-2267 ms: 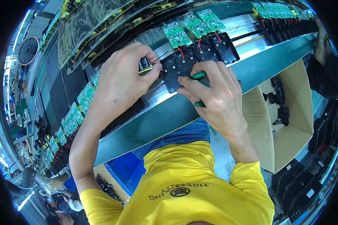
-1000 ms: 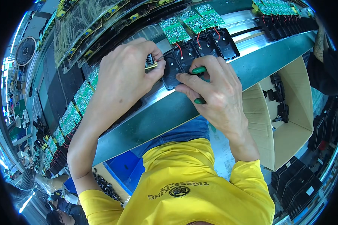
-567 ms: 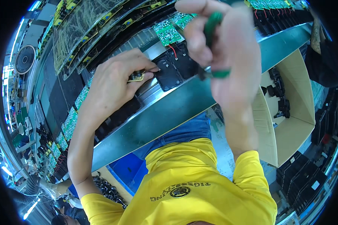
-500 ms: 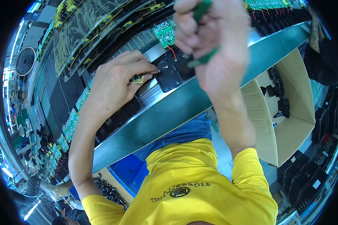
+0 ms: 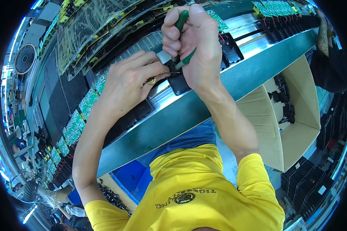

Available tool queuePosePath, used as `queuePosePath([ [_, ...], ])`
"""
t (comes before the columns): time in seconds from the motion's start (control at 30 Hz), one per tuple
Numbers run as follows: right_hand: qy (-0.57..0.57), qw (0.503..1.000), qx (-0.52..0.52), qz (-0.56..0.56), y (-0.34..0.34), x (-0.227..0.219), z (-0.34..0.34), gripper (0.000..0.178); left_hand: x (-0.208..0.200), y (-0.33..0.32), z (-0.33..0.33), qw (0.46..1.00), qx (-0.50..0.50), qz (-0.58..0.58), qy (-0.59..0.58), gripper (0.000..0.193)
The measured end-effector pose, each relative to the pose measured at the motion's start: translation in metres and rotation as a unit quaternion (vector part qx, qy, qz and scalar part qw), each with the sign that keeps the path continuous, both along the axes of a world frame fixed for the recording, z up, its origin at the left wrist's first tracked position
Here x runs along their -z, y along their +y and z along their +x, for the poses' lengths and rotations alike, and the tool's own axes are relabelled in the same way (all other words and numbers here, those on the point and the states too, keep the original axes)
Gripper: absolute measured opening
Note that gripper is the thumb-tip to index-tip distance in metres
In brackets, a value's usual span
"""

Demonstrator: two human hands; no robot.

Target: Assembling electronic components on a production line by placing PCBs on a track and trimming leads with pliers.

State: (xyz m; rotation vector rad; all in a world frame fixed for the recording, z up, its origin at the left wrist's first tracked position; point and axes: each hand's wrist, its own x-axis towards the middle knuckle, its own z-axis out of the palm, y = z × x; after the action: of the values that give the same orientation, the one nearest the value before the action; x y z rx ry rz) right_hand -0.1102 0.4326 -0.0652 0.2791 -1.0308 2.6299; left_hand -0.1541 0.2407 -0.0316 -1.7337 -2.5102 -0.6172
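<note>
My right hand [image 5: 198, 50] is closed round green-handled pliers [image 5: 187, 58]. Their jaws point down at a small black plastic case [image 5: 178, 85] and are partly hidden by my fingers. My left hand [image 5: 133, 77] pinches at the left edge of this case, and a thin metal lead shows by its fingertips. A small yellow-edged piece [image 5: 151, 80] shows under its curled fingers. Just right of my right hand lies another black case [image 5: 232, 50], with a red wire running to a green circuit board [image 5: 218, 20].
A metal rail carries the cases behind a green ledge [image 5: 142, 131]. Clear trays of yellow components [image 5: 100, 34] stand beyond my left hand. Rows of green circuit boards [image 5: 75, 125] line the left. An open cardboard box [image 5: 297, 131] with black parts stands right; a person's arm [image 5: 323, 34] shows far right.
My right hand has come left and lower, bringing the pliers to the case beside my left fingertips. The case wired to the green board now sits farther right, apart from the one under my hands.
</note>
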Motion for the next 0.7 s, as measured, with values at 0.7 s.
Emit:
queuePosePath([
  [0.7,0.008,0.747,0.253,0.615,0.043,-0.046,0.103,0.032,-0.019,0.010,0.026,0.997,-0.068,-0.009,0.045,0.006],
])
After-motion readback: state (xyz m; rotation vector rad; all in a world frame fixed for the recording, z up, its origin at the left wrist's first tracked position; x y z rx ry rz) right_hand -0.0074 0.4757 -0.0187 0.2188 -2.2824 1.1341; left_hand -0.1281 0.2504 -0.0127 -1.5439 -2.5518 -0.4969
